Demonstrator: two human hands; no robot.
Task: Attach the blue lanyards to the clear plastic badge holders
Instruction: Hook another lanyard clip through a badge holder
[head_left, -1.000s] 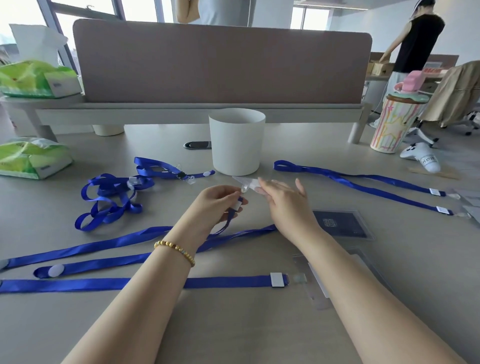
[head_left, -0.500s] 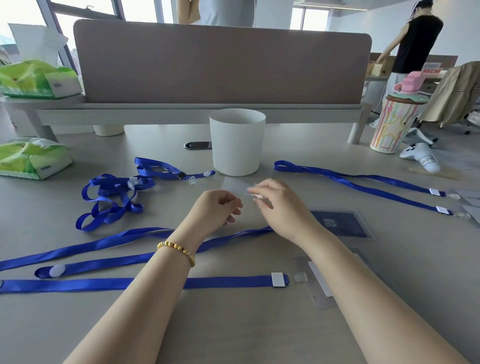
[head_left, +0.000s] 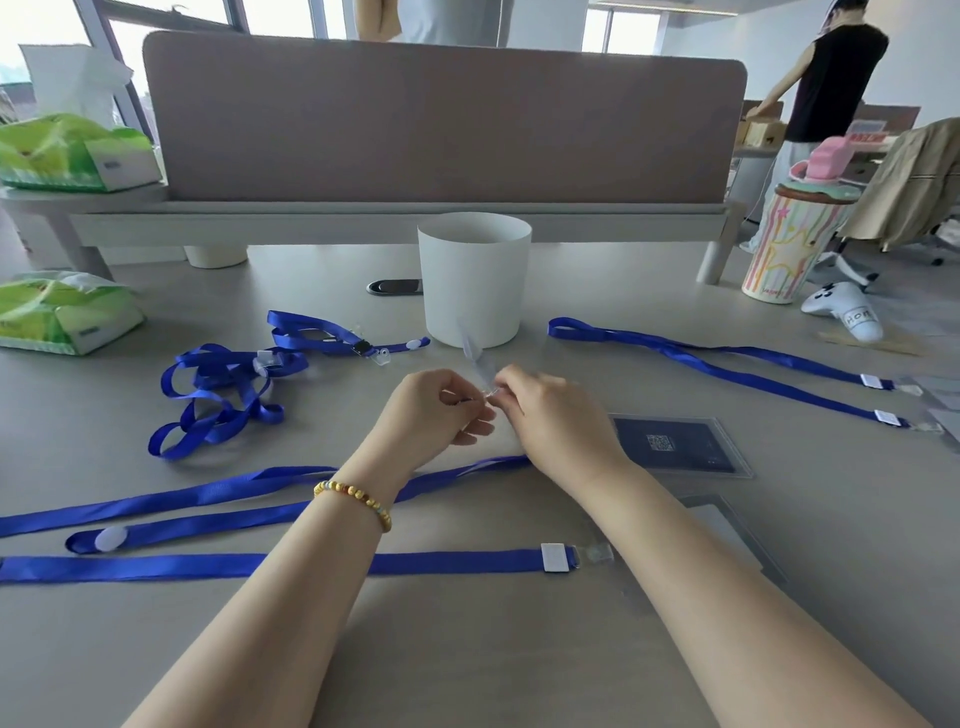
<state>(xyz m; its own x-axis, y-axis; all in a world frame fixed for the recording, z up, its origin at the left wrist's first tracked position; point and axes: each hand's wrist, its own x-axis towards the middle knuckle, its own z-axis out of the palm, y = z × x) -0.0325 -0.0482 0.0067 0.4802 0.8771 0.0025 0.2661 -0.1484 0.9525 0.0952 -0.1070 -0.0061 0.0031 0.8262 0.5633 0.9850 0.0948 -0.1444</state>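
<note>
Fingers (head_left: 457, 397) of the left hand (head_left: 434, 410) curl tightly around the clip end of a blue ribbon lanyard (head_left: 457, 470), while the right hand (head_left: 553, 415) pinches the lower edge of a clear plastic badge holder (head_left: 474, 353), held upright just above the pale grey counter (head_left: 467, 649). Both hands meet at the holder's edge, close in front of a white cylindrical cup (head_left: 474, 275); the clip itself is hidden between the fingertips. The lanyard's strap trails from under the hands leftward across the counter.

More blue lanyards lie around: a tangled bundle (head_left: 218, 395) to the left, a flat one with a white clasp (head_left: 553, 557) nearest the camera, and a pair (head_left: 727, 369) stretched out on the right. A badge holder with a dark blue card (head_left: 675, 447) rests beside the right wrist.

The attachment looks underway, not finished. Judging from the grip, the thin, slippery plastic could twist or slide out of the pinch, and the clip might close beside the slot rather than through it. The trailing strap could also snag on the neighbouring lanyards if lifted.
</note>
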